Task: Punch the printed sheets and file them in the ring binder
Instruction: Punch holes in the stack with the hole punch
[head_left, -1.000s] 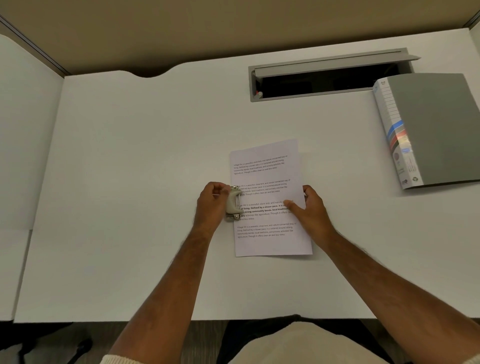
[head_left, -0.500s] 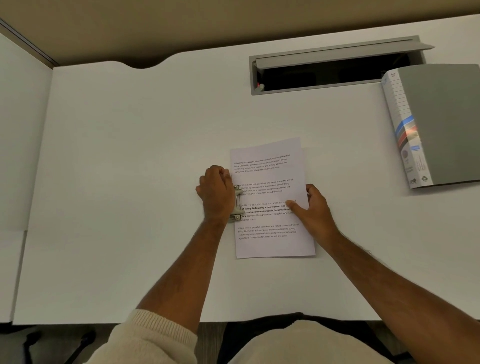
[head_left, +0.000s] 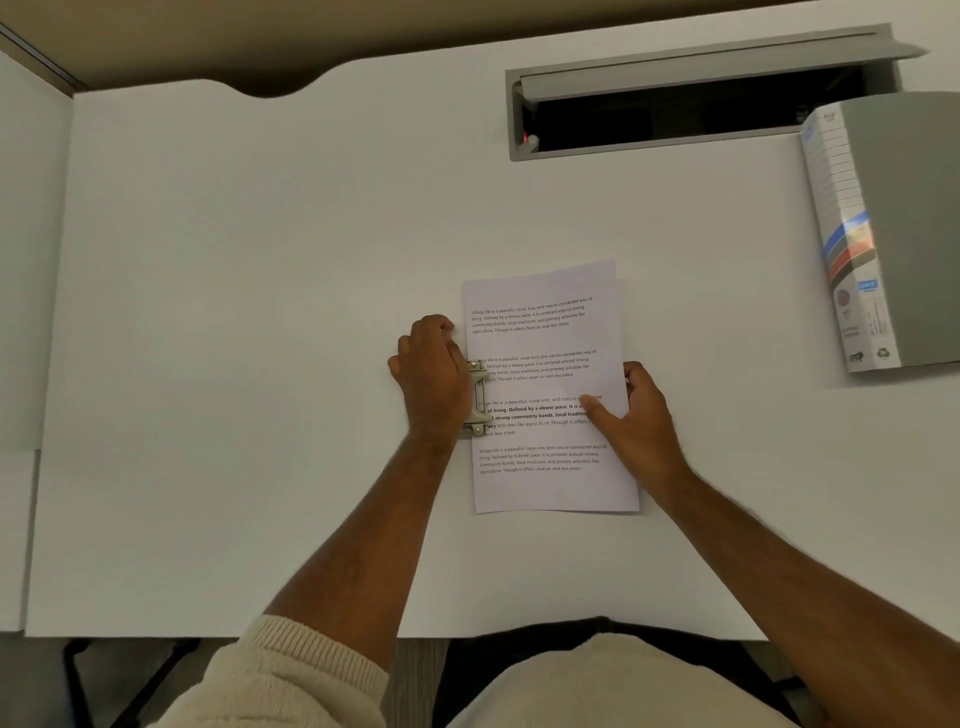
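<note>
Paper first: the printed sheets (head_left: 550, 384) lie flat on the white surface (head_left: 234, 312), a small stack with the lower sheet's edge peeking out at the far right corner. The left hand (head_left: 431, 379) is pressed palm-down on a metal hole punch (head_left: 477, 400), its grip folded over the top of the tool so that only the punch's paper-side edge and two rivets show. The punch sits on the left margin of the sheets, just right of the left grip's knuckles. The right hand (head_left: 634, 421) rests on the opposite side of the stack, its grip spread and flat (thumb on the text, fingers along the right edge), pinning the paper rather than clutching it. Well away from the right grip, further out and to its right, the grey ring binder (head_left: 898, 234) lies closed, spine label facing the hands. Beyond both grips, a cable tray (head_left: 696, 104) stands open in the surface.
</note>
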